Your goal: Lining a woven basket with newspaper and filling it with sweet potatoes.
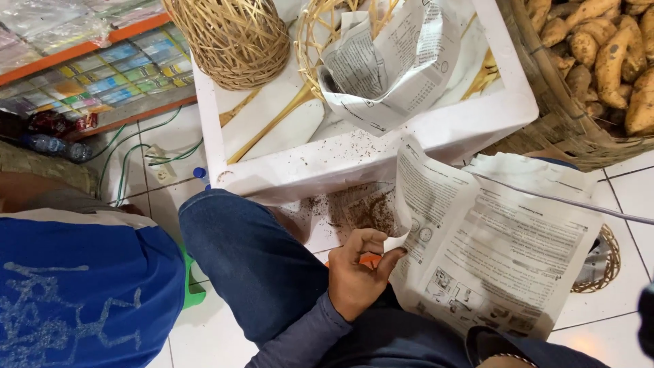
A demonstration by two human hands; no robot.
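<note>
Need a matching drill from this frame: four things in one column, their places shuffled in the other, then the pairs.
Things:
1. woven basket
2. sweet potatoes
3. printed paper sheet
4. crumpled paper

Places:
A. heaped in the big wicker basket, top right
B. edge pinched by the left hand over the lap
C. upside down at the white box's left end
D. bunched on the white box, against a wicker ring

Pairs: 1-C, 2-A, 3-B, 4-D
</note>
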